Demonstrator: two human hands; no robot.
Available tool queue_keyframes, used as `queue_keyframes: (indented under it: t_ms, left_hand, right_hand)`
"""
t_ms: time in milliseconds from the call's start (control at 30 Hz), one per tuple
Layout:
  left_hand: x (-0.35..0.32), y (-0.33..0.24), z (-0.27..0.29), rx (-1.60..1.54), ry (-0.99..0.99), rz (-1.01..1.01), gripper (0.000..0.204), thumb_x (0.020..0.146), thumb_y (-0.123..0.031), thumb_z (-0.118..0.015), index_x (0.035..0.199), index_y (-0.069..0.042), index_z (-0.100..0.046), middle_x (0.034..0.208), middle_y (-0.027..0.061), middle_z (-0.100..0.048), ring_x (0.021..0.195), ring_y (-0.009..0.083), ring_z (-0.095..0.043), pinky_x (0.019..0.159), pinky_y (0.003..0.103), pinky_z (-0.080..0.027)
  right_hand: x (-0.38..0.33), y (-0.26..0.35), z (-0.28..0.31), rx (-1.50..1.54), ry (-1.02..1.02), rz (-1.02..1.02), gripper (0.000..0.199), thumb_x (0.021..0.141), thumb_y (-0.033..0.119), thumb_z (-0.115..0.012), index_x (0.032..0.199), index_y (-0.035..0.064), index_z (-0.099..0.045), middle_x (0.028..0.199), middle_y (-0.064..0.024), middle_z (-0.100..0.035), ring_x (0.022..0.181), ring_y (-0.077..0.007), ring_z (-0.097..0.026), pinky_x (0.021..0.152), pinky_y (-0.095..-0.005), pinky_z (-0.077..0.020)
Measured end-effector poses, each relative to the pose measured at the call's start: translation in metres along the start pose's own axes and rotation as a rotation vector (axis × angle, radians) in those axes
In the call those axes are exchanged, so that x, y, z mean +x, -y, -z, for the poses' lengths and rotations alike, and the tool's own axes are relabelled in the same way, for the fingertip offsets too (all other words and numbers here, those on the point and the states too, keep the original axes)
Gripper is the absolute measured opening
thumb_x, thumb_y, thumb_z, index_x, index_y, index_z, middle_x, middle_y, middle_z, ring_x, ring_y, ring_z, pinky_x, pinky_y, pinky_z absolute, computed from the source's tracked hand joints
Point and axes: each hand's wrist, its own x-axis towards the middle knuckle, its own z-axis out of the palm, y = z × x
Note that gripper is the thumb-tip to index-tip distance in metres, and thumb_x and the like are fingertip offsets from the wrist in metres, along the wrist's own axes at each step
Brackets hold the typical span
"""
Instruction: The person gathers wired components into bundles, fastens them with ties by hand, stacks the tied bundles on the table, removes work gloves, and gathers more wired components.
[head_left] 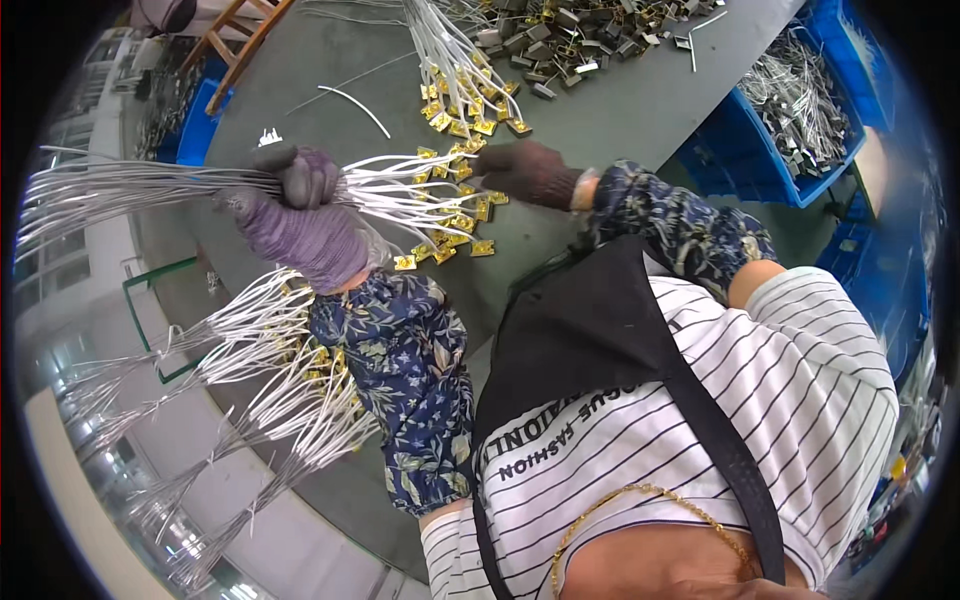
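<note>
My left hand [300, 215], in a purple-grey knit glove, is closed around a bundle of wires [390, 190]. Their grey ends trail off to the left, and white lengths fan out rightward to flat brass terminals [450, 225]. My right hand [530, 172], in a dark brown glove, is beside the upper terminals with its fingers stretched toward them. It is slightly blurred, and whether it touches them I cannot tell. Just beyond lies another bundle of white wires [440, 50] with brass ends.
Several tied wire bundles [270, 370] lie along the grey table's left edge. A heap of small grey blocks with brass parts [570, 40] is at the far side. At the right, a blue bin [745, 140] holds more wires. A wooden stool [232, 50] stands far left.
</note>
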Motion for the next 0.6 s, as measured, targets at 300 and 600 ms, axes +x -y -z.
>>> queue_keyframes:
  t_ms: [300,600]
  left_hand:
    - [-0.005,0.008,-0.018,0.029,-0.037,-0.043,0.06,0.079,-0.056,-0.067,0.095,0.002,-0.064,0.048,-0.0055,-0.032,0.044,0.0065,-0.024,0.044,0.025,-0.018]
    - [-0.005,0.011,-0.017,0.001,0.154,-0.085,0.069,0.081,-0.063,-0.06,0.093,0.005,-0.063,0.048,-0.0035,-0.037,0.041,0.0069,-0.027,0.041,0.025,-0.02]
  right_hand:
    - [-0.064,-0.032,0.024,0.212,-0.102,-0.362,0.026,0.081,0.031,-0.064,0.101,0.0139,-0.069,0.095,-0.0095,-0.069,0.087,-0.0244,-0.066,0.079,-0.0351,-0.0503]
    - [-0.01,-0.001,-0.009,0.209,-0.143,0.133,0.028,0.084,0.027,-0.066,0.109,0.0155,-0.068,0.098,-0.0071,-0.07,0.086,-0.0228,-0.067,0.075,-0.0355,-0.0511]
